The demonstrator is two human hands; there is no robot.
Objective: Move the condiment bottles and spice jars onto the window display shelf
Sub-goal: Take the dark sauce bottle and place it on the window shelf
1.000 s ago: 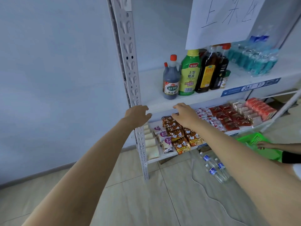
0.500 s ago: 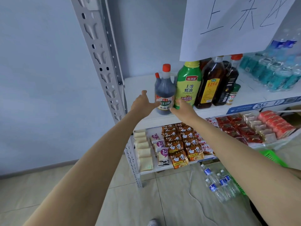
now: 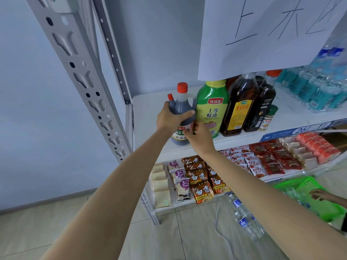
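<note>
A dark vinegar bottle [image 3: 181, 106] with a red cap stands at the left end of a row on the white shelf [image 3: 148, 107]. My left hand [image 3: 170, 119] grips its shoulder from the left. My right hand [image 3: 199, 136] pinches its lower right side at the label. A second red-capped bottle [image 3: 170, 97] peeks out behind it. To the right stand a green oyster sauce bottle [image 3: 213, 109], two tall dark bottles [image 3: 242, 106] [image 3: 264, 107] and a small spice jar [image 3: 268, 118].
A perforated grey shelf post [image 3: 88, 79] rises on the left. A paper sign [image 3: 266, 32] hangs above the bottles. Packed water bottles [image 3: 317, 89] fill the shelf's right. Snack packets [image 3: 199, 177] lie on the lower shelf. Another person's hand [image 3: 321, 194] reaches into a green basket [image 3: 308, 192]. Water bottles [image 3: 246, 218] lie on the floor.
Both hands rose from the lower shelf edge to the vinegar bottle and closed on it. The view has moved closer to the shelf.
</note>
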